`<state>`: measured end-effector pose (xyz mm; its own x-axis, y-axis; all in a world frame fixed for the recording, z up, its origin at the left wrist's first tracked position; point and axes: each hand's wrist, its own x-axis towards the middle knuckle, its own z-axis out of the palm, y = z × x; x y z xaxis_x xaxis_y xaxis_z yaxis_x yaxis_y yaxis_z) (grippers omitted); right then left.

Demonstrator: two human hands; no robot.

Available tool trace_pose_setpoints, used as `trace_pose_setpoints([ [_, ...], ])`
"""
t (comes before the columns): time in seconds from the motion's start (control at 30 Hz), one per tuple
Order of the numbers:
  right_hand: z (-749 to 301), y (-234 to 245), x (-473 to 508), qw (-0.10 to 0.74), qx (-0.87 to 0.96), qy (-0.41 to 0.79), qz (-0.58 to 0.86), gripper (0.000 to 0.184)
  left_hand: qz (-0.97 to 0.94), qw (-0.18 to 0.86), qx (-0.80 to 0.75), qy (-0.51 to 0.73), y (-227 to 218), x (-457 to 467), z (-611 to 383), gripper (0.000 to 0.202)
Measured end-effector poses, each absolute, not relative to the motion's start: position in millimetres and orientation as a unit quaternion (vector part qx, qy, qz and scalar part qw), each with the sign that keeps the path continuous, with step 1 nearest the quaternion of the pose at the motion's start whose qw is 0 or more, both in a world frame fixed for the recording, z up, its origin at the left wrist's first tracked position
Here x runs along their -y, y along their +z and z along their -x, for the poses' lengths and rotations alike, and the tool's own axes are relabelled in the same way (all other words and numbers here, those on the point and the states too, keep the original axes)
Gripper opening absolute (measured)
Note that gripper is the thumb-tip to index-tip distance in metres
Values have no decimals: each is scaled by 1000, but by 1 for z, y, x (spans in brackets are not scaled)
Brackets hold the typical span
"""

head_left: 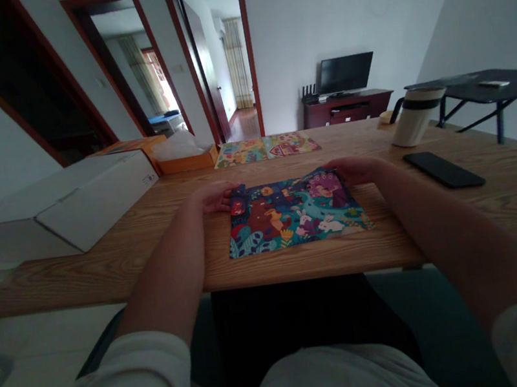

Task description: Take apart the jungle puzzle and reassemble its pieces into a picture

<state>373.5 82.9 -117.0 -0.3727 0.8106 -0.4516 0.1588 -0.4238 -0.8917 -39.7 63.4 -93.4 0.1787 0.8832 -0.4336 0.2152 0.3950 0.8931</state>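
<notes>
A dark blue printed sheet (286,215) with colourful cartoon animals, among them white rabbits and a brown bear, lies on the wooden table (171,259) in front of me. My left hand (216,197) pinches its far left corner. At the far right corner, my right hand (353,170) grips the sheet between thumb and fingers. The far edge looks slightly lifted and wavy between the hands, while the near edge rests close to the table's front. Some fingertips are hidden behind the sheet.
Farther back lie lighter printed sheets (266,148). An orange box (189,163) holding clear plastic stands beside a long white box (92,197) on the left. To the right are a black phone (442,169) and a white tumbler (414,120) with a dark band.
</notes>
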Motion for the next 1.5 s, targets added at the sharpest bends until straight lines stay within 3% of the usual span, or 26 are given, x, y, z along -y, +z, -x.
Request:
trace_pose_setpoints([
  [0.33, -373, -121, -74, 202, 463, 714, 486, 20, -470, 630, -579, 216, -91, -54, 44, 13],
  [0.53, -373, -124, -73, 180, 531, 684, 467, 21, -520, 647, -527, 183, -95, -53, 45, 37],
  [0.83, -366, -120, -66, 159, 559, 671, 461, 25, -555, 649, -490, 172, -98, -53, 43, 48],
  [1.03, -366, -121, -69, 195, 561, 657, 464, 22, -547, 638, -479, 256, -107, -58, 36, 51],
  [1.33, -366, -125, -81, 332, 558, 609, 456, 25, -513, 566, -495, 415, -111, -67, 19, 40],
  [1.5, -362, -122, -79, 361, 550, 602, 453, 23, -511, 591, -481, 397, -105, -61, 13, 41],
])
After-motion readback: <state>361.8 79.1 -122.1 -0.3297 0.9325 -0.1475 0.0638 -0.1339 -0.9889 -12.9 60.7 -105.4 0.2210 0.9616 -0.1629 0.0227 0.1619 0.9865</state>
